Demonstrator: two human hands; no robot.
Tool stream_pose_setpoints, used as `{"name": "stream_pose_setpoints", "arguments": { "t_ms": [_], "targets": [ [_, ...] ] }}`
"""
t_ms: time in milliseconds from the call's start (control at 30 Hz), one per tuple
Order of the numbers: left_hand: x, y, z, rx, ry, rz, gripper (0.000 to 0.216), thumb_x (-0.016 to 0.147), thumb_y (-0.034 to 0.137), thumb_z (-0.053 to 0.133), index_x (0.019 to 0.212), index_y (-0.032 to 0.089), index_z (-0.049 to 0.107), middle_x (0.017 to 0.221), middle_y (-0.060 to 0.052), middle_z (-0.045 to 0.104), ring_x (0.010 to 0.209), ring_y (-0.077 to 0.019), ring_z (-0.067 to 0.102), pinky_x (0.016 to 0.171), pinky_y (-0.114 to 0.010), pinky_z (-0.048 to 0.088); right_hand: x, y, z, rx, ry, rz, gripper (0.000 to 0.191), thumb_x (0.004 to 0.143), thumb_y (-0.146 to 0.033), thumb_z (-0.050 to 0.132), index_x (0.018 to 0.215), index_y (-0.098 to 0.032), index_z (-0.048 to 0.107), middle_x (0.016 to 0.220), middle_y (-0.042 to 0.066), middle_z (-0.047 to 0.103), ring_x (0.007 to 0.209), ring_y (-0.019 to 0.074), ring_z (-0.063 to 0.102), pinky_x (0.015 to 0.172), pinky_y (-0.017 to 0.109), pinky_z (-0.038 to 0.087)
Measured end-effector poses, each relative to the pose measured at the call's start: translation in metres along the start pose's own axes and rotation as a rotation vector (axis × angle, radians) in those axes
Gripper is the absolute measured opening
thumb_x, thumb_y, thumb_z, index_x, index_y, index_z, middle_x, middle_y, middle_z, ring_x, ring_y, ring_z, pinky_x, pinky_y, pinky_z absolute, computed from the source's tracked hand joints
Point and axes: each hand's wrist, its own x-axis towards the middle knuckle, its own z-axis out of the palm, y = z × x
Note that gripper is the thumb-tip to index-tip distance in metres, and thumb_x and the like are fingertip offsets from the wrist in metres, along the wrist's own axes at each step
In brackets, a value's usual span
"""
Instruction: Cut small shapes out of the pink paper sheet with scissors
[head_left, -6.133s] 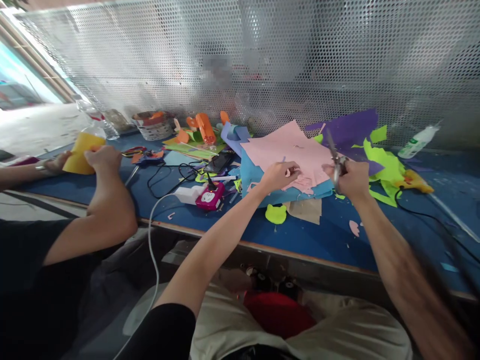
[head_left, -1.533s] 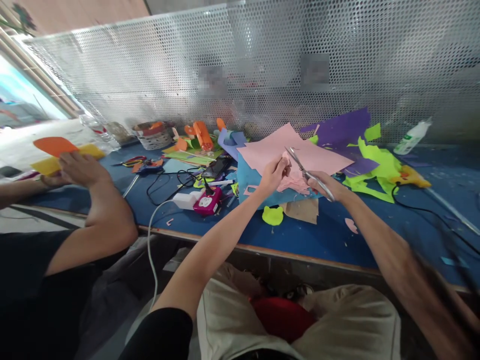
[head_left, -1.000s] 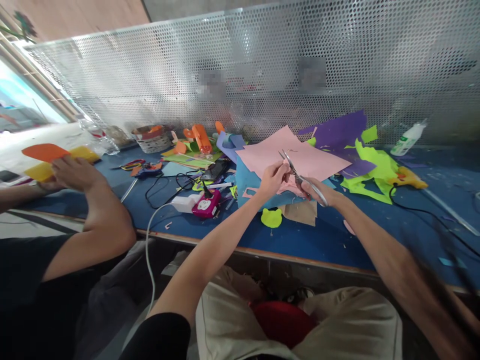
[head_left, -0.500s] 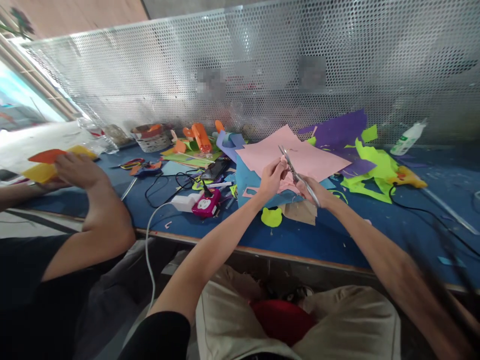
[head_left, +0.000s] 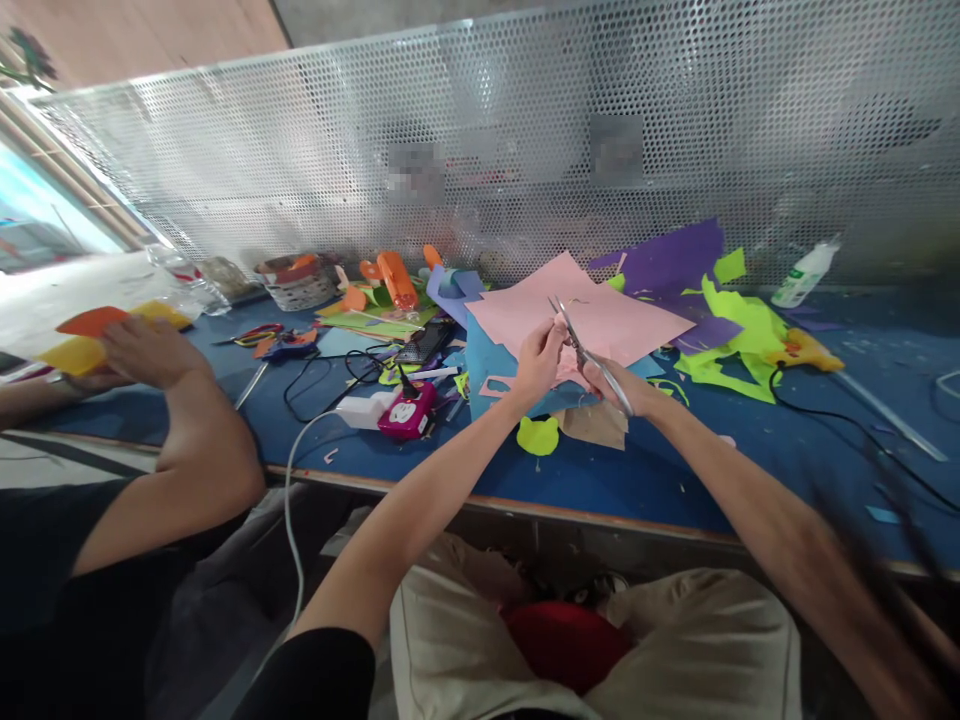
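My right hand (head_left: 609,378) is closed round the handles of a pair of metal scissors (head_left: 577,345), whose blades point up and away toward my left fingertips. My left hand (head_left: 544,352) pinches a small piece of pink paper, mostly covered by the fingers, right beside the blades. Under and behind both hands lie large pink paper sheets (head_left: 577,292), over a blue sheet (head_left: 484,358). Nearer the table edge rest a yellow-green cat-head cutout (head_left: 538,436) and a brown paper piece (head_left: 600,425).
A magenta power adapter (head_left: 409,412) with cables sits to the left. Purple paper (head_left: 667,262), yellow-green scraps (head_left: 724,345), a yellow glue gun (head_left: 810,350) and a white glue bottle (head_left: 806,273) lie right. A co-worker's hand (head_left: 142,350) presses orange and yellow paper at far left.
The whole view has shifted slightly, so things sit a little further left. My hands keep nearly the same pose, with the scissors still at the pink paper piece.
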Motion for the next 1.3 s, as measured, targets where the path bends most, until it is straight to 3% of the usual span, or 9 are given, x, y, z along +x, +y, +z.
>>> {"name": "stream_pose_setpoints", "arguments": {
  "t_ms": [433,767,933,1067,1300],
  "targets": [
    [0.001,0.013,-0.004,-0.162,-0.072,-0.109,0.055,0.092,0.071,0.062,0.077,0.02,0.05,0.062,0.006,0.032,0.054,-0.0082,0.028,0.051,-0.026,0.023,0.001,0.003,0.023,0.032,0.139,0.065,0.066,0.096,-0.085,0.031,0.079,-0.023,0.047,0.061,-0.001,0.048,0.059,0.0167,0.046,0.054,0.029,0.035],
    [-0.002,0.027,-0.002,-0.283,-0.074,-0.188,0.053,0.09,0.064,0.069,0.075,0.019,0.046,0.065,0.006,0.032,0.054,-0.0062,0.021,0.049,-0.024,0.017,0.0,-0.002,0.025,0.052,0.143,0.053,0.067,0.094,-0.087,0.034,0.08,-0.022,0.048,0.061,-0.001,0.048,0.058,0.0158,0.044,0.053,0.029,0.035],
    [-0.002,0.025,-0.003,-0.299,-0.129,-0.173,0.057,0.088,0.068,0.068,0.074,0.02,0.043,0.065,0.006,0.027,0.053,-0.0058,0.017,0.049,-0.025,0.014,-0.002,-0.003,0.022,0.064,0.132,0.039,0.069,0.089,-0.092,0.037,0.08,-0.024,0.046,0.065,-0.001,0.047,0.059,0.0166,0.047,0.052,0.029,0.038],
    [-0.001,0.018,-0.003,-0.257,-0.117,-0.135,0.056,0.091,0.071,0.062,0.076,0.02,0.044,0.066,0.005,0.031,0.052,-0.0064,0.02,0.049,-0.026,0.017,-0.001,0.001,0.024,0.11,0.093,0.044,0.074,0.087,-0.096,0.028,0.083,-0.025,0.047,0.066,0.0,0.052,0.056,0.0173,0.051,0.054,0.032,0.041],
    [0.0,0.01,-0.008,-0.058,-0.076,-0.033,0.056,0.096,0.072,0.054,0.077,0.02,0.049,0.066,0.003,0.038,0.055,-0.0088,0.031,0.049,-0.026,0.023,0.001,0.006,0.027,0.131,0.093,0.055,0.074,0.086,-0.096,0.031,0.087,-0.025,0.05,0.067,0.0,0.052,0.055,0.0173,0.049,0.052,0.033,0.04]
  ]
}}
